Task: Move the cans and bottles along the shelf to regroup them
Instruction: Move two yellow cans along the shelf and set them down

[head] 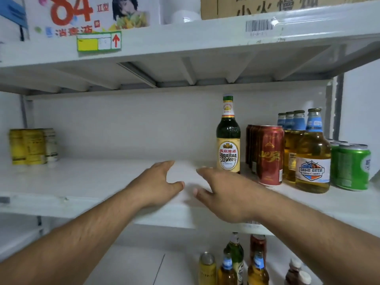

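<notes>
On the white middle shelf, a green Yanjing beer bottle stands upright right of centre. To its right are a row of red cans, several clear Dahe beer bottles with blue necks, and green cans. At the far left stand yellow cans and a pale can. My left hand hovers open over the shelf's bare middle. My right hand is open just left of and in front of the green bottle, holding nothing.
The upper shelf hangs low overhead with a yellow price tag, a printed box and a cardboard carton. Below the middle shelf stand more bottles and cans. A wall closes the right side.
</notes>
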{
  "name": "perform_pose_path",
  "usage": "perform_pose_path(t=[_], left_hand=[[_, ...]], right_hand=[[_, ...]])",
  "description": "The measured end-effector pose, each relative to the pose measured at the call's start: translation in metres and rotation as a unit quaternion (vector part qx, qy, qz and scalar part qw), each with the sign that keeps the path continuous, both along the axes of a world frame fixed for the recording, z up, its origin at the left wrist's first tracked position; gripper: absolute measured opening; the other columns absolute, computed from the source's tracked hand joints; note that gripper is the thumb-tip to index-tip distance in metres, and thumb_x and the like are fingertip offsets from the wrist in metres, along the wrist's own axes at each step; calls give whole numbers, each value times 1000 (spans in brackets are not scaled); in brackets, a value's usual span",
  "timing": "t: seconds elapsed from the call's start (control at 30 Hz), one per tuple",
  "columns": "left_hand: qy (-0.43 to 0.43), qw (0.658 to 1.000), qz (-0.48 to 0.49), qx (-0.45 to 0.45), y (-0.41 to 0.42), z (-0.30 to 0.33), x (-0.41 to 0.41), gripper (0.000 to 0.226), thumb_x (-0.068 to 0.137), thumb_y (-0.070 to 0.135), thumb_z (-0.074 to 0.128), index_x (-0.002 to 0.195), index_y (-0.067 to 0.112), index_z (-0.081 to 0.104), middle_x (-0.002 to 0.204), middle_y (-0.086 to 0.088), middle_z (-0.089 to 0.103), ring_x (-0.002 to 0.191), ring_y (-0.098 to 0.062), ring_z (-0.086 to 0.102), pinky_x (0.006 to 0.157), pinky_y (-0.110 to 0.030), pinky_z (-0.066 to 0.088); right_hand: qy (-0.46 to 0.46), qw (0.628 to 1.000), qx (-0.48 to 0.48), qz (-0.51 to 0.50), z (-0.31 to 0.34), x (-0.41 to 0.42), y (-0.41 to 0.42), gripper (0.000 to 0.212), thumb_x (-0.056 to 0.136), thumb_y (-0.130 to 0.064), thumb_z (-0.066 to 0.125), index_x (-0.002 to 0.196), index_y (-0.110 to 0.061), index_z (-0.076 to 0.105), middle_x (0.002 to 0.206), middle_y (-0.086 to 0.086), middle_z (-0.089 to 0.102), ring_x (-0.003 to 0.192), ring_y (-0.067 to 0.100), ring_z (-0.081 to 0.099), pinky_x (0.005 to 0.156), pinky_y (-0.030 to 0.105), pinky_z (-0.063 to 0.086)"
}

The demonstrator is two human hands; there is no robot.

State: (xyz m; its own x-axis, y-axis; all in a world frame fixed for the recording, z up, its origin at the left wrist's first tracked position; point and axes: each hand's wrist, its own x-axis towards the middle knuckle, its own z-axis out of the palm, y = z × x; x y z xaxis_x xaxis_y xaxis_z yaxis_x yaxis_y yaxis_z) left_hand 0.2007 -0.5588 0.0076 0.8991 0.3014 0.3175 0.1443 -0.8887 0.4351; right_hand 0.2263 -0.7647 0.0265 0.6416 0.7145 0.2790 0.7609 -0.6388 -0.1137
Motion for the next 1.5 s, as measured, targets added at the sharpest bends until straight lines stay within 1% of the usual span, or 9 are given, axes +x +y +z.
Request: perform_pose_path(t=[0.1, 0.37, 0.67, 0.77, 0.97, 1.07, 1.2, 1.33, 1.5], left_hand=[[3, 999, 41, 8, 38, -4, -41, 84, 95, 56, 61, 165, 31, 22, 172, 10, 22, 155, -13, 28, 124, -33, 28], [6, 984, 176, -1, 134, -15, -168, 83, 97, 55, 59, 166, 28, 20, 173, 8, 21, 157, -15, 25, 122, -29, 25], [1, 960, 275, -51, 214, -18, -284, 80, 88, 53, 62, 160, 32, 36, 162, 8, 43, 141, -22, 50, 115, -36, 44], [10, 954, 297, -42, 229, -19, -306, 78, 93, 49, 61, 162, 29, 31, 164, 3, 41, 142, -25, 48, 116, -40, 44], [21, 948, 315, -31, 265, -15, -318, 82, 98, 51, 56, 166, 27, 16, 172, 3, 24, 154, -25, 32, 121, -40, 36], [17, 947, 319, -37, 286, -14, -312, 82, 95, 53, 57, 165, 30, 22, 168, 3, 33, 149, -25, 39, 117, -42, 41], [1, 948, 317, -35, 325, -9, -293, 84, 79, 63, 53, 157, 35, 37, 155, 5, 51, 136, -25, 53, 107, -45, 50], [0, 947, 319, -23, 363, 1, -265, 81, 95, 55, 56, 165, 30, 23, 168, 3, 33, 148, -25, 41, 116, -44, 42], [7, 949, 316, -11, 417, 5, -234, 82, 99, 54, 55, 166, 27, 16, 171, 2, 25, 153, -24, 34, 119, -43, 37]], right_hand=[[-29, 998, -14, 50, -3, -21, 44, 57, 103, -52, 34, 145, -15, 40, 151, 6, 42, 139, 24, 39, 112, 43, 37], [-10, 987, -38, 153, -6, -90, 184, 70, 102, -58, 31, 157, -15, 24, 166, 5, 18, 151, 22, 19, 120, 40, 25], [-48, 980, -66, 183, -5, -161, 299, 67, 98, -61, 36, 147, -16, 38, 147, 5, 44, 132, 27, 44, 104, 41, 41], [-51, 978, -72, 186, -4, -178, 327, 65, 98, -61, 37, 145, -17, 41, 143, 5, 47, 127, 28, 48, 97, 39, 42], [-62, 980, -82, 173, -1, -195, 375, 65, 97, -62, 36, 142, -15, 44, 137, 5, 52, 118, 28, 53, 88, 39, 45], [-72, 980, -79, 169, 6, -194, 399, 68, 99, -60, 36, 149, -15, 37, 147, 5, 46, 128, 28, 49, 99, 41, 44], [-89, 979, -69, 169, 11, -180, 435, 67, 99, -59, 36, 149, -15, 37, 148, 6, 46, 129, 29, 48, 101, 41, 44], [-84, 983, -44, 159, 15, -152, 477, 65, 98, -60, 37, 148, -17, 39, 143, 5, 51, 125, 29, 52, 95, 40, 46], [-76, 988, -45, 129, 20, -111, 532, 72, 97, -62, 36, 153, -17, 32, 152, 5, 43, 132, 30, 47, 102, 45, 45]])
